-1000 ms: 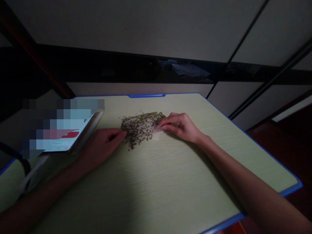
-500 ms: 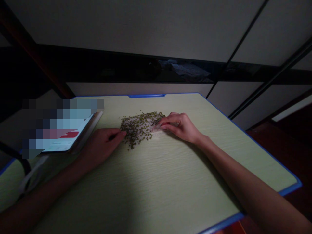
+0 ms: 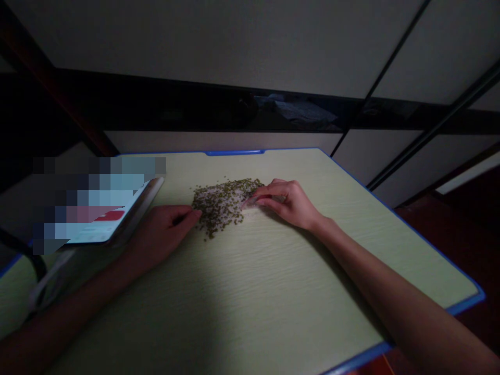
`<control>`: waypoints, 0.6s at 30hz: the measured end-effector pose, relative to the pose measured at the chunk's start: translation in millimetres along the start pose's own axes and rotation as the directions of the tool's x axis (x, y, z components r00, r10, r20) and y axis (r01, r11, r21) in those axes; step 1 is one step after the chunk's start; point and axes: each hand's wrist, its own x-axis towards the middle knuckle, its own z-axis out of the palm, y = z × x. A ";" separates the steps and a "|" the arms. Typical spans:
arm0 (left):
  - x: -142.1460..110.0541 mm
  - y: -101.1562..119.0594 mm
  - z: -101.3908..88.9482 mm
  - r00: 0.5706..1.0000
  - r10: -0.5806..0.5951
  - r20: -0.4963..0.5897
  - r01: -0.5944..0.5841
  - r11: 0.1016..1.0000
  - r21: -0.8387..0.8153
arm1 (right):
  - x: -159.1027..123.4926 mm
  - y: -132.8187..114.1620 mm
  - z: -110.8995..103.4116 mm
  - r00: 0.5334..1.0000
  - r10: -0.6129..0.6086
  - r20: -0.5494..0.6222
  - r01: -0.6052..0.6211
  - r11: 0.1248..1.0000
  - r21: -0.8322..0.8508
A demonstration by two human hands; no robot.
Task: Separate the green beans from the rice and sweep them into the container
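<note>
A pile of green beans mixed with white grains (image 3: 221, 203) is spread in a thin patch on the pale tabletop. At the pile's right edge my right hand (image 3: 291, 202) pinches a small, thin, translucent piece (image 3: 250, 201) between thumb and fingers. Its lower end touches the grains, and its exact kind is too blurred to tell. My left hand (image 3: 164, 229) rests on the table, its thumb and forefinger closed together at the pile's left edge. Whether anything sits between those fingertips is hidden.
A lit tablet (image 3: 113, 219), partly pixelated, leans at the left beside my left wrist. A pale cable or strap (image 3: 50, 281) lies near my left forearm. The table (image 3: 273, 291) has a blue rim, and cabinet panels (image 3: 219, 140) stand behind its far edge.
My right hand and the translucent piece have shifted very slightly left along the pile's edge. My left hand stays nearly still, and the pile looks the same.
</note>
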 end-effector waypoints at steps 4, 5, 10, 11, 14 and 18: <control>0.7 -0.2 -0.2 1.000 -0.007 0.004 0.007 1.000 -0.005 | 0.9 -1.0 0.5 1.000 -0.019 0.013 0.019 1.000 0.017; 0.7 -0.4 -0.2 1.000 -0.006 0.002 0.006 1.000 -0.002 | 1.1 -1.0 0.6 1.000 -0.026 0.013 0.026 0.999 0.021; -0.1 -2.1 0.0 1.000 -0.002 -0.003 0.002 1.000 0.007 | 0.6 0.9 0.8 0.999 -0.035 0.000 0.035 0.999 0.027; -0.2 -2.4 0.3 1.000 -0.003 -0.007 0.003 1.000 0.008 | 0.2 1.3 0.6 0.999 -0.032 -0.006 0.032 0.999 0.024; -0.1 -2.8 0.5 1.000 0.001 0.000 -0.001 1.000 0.012 | -0.9 2.0 -0.7 1.000 -0.011 -0.012 0.012 1.000 0.020; 0.4 -2.1 -0.1 1.000 0.003 0.004 -0.003 1.000 0.005 | -2.0 1.7 -2.6 1.000 0.019 0.002 -0.019 0.999 0.034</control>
